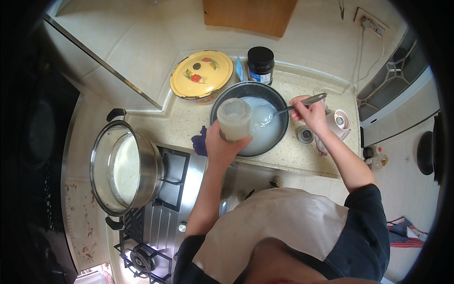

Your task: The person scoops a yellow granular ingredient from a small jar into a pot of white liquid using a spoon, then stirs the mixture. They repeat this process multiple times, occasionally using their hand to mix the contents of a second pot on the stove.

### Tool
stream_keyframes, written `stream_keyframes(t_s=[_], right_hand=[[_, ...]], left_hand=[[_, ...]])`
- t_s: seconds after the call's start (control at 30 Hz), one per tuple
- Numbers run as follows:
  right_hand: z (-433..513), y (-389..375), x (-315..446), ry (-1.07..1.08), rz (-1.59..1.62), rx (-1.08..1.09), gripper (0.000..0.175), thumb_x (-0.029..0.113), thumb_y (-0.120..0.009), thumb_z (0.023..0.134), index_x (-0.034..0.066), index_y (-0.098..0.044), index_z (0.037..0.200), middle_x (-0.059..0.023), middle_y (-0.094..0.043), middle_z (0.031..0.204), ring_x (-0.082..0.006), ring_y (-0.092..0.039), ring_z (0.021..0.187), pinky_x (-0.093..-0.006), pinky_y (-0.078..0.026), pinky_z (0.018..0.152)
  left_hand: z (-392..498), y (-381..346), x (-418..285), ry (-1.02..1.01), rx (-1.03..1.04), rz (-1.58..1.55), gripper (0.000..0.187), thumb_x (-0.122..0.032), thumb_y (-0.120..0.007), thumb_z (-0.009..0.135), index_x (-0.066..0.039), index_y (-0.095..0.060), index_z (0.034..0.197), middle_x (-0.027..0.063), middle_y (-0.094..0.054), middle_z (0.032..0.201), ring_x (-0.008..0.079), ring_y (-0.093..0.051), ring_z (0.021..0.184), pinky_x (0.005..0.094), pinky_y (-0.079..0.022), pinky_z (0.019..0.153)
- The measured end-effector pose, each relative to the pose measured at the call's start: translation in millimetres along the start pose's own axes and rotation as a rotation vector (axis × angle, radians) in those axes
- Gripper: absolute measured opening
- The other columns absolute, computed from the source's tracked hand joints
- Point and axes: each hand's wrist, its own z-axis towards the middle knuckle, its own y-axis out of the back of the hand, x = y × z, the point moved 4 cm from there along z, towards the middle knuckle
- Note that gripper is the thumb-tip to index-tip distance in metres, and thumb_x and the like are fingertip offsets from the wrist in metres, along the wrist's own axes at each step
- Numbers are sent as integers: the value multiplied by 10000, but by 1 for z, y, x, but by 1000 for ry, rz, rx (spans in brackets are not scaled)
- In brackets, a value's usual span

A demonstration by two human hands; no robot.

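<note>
My left hand [224, 146] grips a clear jar [234, 119] with cloudy whitish contents, held over the left side of a dark round pot [286, 132]. Milky white liquid [268, 136] fills much of that pot, which rests on the speckled counter. In my right hand [309, 114] is the handle of a metal spoon or ladle [315, 98]. Its lower end goes into the liquid, where the surface is rippled; the head of the utensil is hidden there. The jar covers part of the pot's left rim.
A yellow enamel pot lid with flowers [202, 74] and a black-capped jar [261, 65] stand behind. On the left, a large steel pot [149, 174] holding white contents sits on the gas stove [193, 177]. A purple cloth [200, 142] and pink appliance [338, 122] flank the dark pot.
</note>
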Motion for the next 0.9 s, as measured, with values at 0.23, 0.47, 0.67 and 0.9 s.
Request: stream_keyframes(t_s=[0.23, 0.47, 0.67, 0.9], right_hand=[[11, 16, 50, -20, 103, -97, 209, 157, -586, 990, -35, -661, 1029, -101, -691, 813, -117, -664, 647, -224, -562, 579], [5, 15, 147, 192, 75, -78, 232, 181, -628, 969, -39, -673, 1025, -111, -699, 825, -120, -668, 659, -231, -569, 606], [-20, -1, 180, 346, -16, -9, 227, 175, -623, 975, -34, -666, 1053, -104, -699, 890, -125, -665, 729, -239, -553, 623], [-65, -16, 202, 1090, -568, 184, 97, 36, -645, 899, -10, -685, 974, -146, -700, 892, -247, -691, 742, -326, -550, 623]], left_hand=[[-5, 4, -14, 84, 68, 97, 688, -244, -916, 595, -69, -630, 1195, 113, -655, 1146, 247, -597, 1083, 380, -470, 944], [1, 3, -15, 120, 99, 97, 697, -266, -914, 574, -70, -632, 1181, 121, -658, 1135, 276, -601, 1071, 400, -476, 925], [5, 0, -10, 47, 0, 168, 660, -284, -909, 583, -16, -628, 1117, 163, -692, 1012, 311, -663, 943, 422, -523, 812], [2, -2, 3, 79, -2, 142, 676, -300, -911, 579, -37, -624, 1132, 162, -657, 1078, 325, -612, 1009, 424, -493, 876]])
